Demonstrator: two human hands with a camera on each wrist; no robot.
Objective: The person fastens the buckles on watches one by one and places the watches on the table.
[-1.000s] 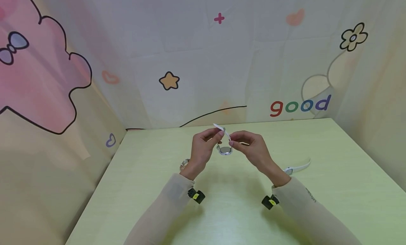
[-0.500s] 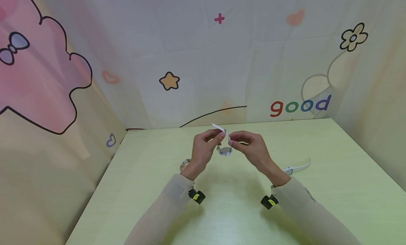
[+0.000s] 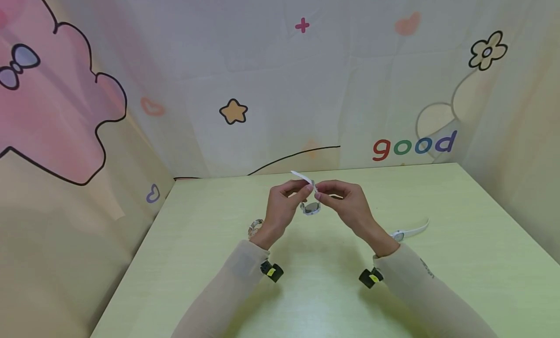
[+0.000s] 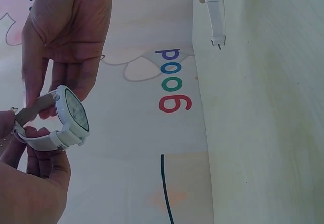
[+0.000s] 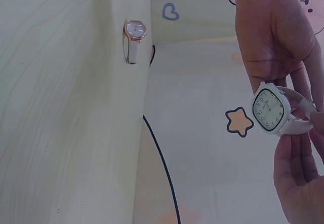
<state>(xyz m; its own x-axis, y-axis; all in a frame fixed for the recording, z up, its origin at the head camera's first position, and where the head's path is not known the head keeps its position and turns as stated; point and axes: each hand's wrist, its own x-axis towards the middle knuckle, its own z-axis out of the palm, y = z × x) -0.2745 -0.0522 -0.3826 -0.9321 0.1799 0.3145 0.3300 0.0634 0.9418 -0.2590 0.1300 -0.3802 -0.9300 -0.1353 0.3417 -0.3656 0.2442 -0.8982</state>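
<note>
Above the desk, toward its far edge, the left hand and right hand pinched the white strap of a rounded-square wristwatch with dark-rimmed dial.

Pale yellow-green table, faint wood grain; far edge meets creased, printed cloth backdrop, which continues down both sides. Prints: orange star, multicoloured word "good", outlined flower, large pink figure at left. Light soft; pale sheen on tabletop.
</note>
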